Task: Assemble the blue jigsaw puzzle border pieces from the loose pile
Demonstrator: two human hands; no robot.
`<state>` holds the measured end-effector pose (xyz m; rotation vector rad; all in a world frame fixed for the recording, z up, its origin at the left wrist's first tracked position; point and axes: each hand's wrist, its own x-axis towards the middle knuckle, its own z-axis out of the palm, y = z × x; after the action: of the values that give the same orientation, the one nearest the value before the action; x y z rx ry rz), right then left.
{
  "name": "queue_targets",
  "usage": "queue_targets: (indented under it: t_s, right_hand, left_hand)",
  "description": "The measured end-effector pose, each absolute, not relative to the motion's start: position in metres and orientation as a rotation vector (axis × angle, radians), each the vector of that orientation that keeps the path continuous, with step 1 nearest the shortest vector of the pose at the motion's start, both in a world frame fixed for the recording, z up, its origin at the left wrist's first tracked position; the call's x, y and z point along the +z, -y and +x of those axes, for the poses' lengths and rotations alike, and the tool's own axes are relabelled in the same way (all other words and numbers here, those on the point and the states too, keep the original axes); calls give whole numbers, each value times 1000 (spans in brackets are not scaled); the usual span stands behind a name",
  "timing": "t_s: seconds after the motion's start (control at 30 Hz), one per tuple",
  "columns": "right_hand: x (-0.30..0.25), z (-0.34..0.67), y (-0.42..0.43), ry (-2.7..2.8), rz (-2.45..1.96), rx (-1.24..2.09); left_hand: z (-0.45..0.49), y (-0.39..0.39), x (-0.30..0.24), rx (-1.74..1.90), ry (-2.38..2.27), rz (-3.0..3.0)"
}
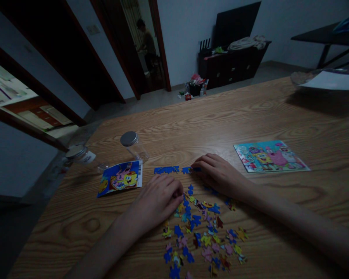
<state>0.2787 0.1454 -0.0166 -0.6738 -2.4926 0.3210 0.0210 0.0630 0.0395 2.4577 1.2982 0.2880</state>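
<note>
Rests the left hand (161, 195) curled, apart from the right hand (218, 172), and sets the latter's fingertips at a short blue jigsaw strip (186, 170) at its nine o'clock; cannot tell of a pinched piece in either. Has a longer blue jigsaw strip (166, 169) at the left hand's twelve and loose jigsaw pieces (206, 240) at six o'clock from between both. Farther out on the wood-grain table (186, 131), has a SpongeBob leaflet (120, 178) at the left hand's ten, a lidded clear jar (133, 143) at eleven, and a SpongeBob picture card (272, 157) toward the right hand's half past two.
</note>
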Motion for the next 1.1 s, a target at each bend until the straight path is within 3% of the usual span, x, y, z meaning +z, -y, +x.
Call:
queue_targets:
  t_s: [0.63, 1.1]
  right_hand:
    - [-17, 278, -146, 2497, -670, 318]
    - [-19, 278, -147, 2504, -681, 292]
  left_hand:
    - [50, -33, 54, 27, -1198, 2374]
    - [14, -76, 32, 363, -1224, 2398]
